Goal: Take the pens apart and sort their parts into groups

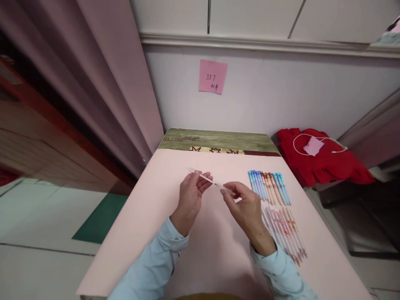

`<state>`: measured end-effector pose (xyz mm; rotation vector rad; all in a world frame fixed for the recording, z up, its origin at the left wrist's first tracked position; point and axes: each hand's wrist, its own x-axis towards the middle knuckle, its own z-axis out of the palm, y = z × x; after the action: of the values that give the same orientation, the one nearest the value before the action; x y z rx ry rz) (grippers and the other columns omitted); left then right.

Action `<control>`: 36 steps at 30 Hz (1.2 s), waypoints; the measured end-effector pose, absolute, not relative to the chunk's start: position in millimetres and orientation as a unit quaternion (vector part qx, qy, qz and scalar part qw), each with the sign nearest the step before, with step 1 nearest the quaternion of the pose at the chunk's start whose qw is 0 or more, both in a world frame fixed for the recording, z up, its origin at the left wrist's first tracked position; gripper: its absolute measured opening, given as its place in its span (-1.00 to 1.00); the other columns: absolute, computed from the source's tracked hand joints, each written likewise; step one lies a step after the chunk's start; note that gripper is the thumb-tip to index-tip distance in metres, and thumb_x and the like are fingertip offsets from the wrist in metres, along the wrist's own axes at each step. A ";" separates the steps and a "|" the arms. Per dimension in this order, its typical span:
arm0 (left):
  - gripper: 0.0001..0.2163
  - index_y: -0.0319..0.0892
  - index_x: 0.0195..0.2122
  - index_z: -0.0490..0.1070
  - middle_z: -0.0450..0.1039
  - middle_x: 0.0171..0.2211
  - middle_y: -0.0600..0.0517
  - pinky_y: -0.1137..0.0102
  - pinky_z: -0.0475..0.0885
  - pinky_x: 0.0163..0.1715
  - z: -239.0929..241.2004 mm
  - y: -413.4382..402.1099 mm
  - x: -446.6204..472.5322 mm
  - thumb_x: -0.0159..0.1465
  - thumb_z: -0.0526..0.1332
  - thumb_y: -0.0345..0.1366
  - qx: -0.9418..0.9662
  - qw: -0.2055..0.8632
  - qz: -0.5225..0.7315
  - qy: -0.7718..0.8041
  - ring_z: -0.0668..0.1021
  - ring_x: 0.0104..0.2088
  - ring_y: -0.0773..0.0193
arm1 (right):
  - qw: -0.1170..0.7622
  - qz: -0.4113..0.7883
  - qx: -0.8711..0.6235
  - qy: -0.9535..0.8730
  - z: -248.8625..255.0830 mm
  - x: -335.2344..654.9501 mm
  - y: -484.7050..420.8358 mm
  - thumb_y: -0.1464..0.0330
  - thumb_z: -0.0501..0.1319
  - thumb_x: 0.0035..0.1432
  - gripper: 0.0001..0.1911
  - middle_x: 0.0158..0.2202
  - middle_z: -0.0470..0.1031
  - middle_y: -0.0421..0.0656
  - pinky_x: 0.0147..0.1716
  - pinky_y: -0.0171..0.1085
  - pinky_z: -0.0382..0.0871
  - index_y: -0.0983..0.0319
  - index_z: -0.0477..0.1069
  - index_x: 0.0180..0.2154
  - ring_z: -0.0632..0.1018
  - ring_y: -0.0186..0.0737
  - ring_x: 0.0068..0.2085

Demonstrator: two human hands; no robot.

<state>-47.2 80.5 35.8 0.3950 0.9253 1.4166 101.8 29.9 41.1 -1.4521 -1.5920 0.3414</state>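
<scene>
My left hand [191, 196] and my right hand [243, 205] hold one thin, clear pen tube [208, 180] between them above the pink table [150, 225]. The left fingers pinch its left part, and its tip sticks out past them toward the back left. The right fingers pinch its right end. Both wrists wear light blue sleeves. Right of my right hand lies a row of blue and orange pens [270, 187], and below it a row of clear pens with red marks [286, 235].
A green patterned board [218, 141] lies at the table's far end against the wall. A pink sticky note [213, 76] hangs on the wall. A red cloth [325, 160] with a white cable sits to the right. A curtain hangs at the left.
</scene>
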 end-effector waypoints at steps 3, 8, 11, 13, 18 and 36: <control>-0.88 -0.24 -0.31 0.40 0.61 -0.34 -0.13 0.28 0.54 -0.23 34.8 76.7 -43.3 0.23 0.30 -0.31 0.175 0.654 0.613 0.407 0.65 -0.37 0.19 | 0.461 0.140 -0.592 -0.646 39.1 99.0 30.6 0.27 0.24 0.18 -0.86 -0.42 0.56 -0.20 -0.45 -0.37 0.35 0.18 0.52 -0.30 0.51 -0.32 -0.47; -0.82 -0.24 -0.33 0.40 0.60 -0.35 -0.11 0.26 0.54 -0.25 34.5 69.0 -34.6 0.19 0.34 -0.25 0.182 0.671 0.600 0.396 0.64 -0.36 0.18 | 0.455 0.126 -0.596 -0.649 36.3 96.2 30.4 0.24 0.23 0.22 -0.82 -0.39 0.59 -0.17 -0.44 -0.36 0.36 0.19 0.54 -0.29 0.52 -0.31 -0.46; -0.79 -0.23 -0.35 0.41 0.60 -0.35 -0.11 0.27 0.53 -0.24 35.7 64.0 -29.8 0.16 0.37 -0.23 0.187 0.676 0.597 0.389 0.63 -0.36 0.19 | 0.469 0.111 -0.592 -0.646 35.1 95.3 28.5 0.24 0.22 0.24 -0.81 -0.35 0.60 -0.16 -0.39 -0.36 0.38 0.20 0.54 -0.27 0.54 -0.32 -0.44; -0.79 -0.23 -0.36 0.40 0.60 -0.35 -0.10 0.28 0.53 -0.24 36.7 61.2 -27.3 0.16 0.38 -0.22 0.190 0.677 0.595 0.389 0.62 -0.37 0.21 | 0.470 0.096 -0.598 -0.642 34.3 95.4 27.7 0.21 0.21 0.26 -0.77 -0.35 0.61 -0.15 -0.40 -0.37 0.35 0.20 0.54 -0.30 0.55 -0.32 -0.44; -0.77 -0.23 -0.35 0.39 0.58 -0.36 -0.08 0.30 0.54 -0.26 33.0 60.5 -25.6 0.16 0.38 -0.22 0.204 0.669 0.599 0.391 0.61 -0.37 0.23 | 0.406 0.147 -0.654 -0.622 31.9 99.1 29.4 0.07 0.03 0.36 -0.48 -0.60 0.50 -0.19 -0.52 -0.36 0.22 0.19 0.51 -0.50 0.49 -0.33 -0.56; -0.76 -0.22 -0.31 0.35 0.58 -0.34 -0.08 0.29 0.52 -0.23 27.3 64.5 -27.7 0.19 0.34 -0.18 0.235 0.638 0.604 0.416 0.61 -0.34 0.23 | 0.425 0.186 -0.629 -0.624 23.0 105.5 23.8 0.04 0.24 0.17 -0.62 -0.41 0.57 -0.20 -0.41 -0.36 0.29 0.19 0.46 -0.15 0.55 -0.27 -0.43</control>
<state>-27.7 64.5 27.3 0.5364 0.9493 1.3786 105.5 23.8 23.0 -1.5728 -1.5594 0.4650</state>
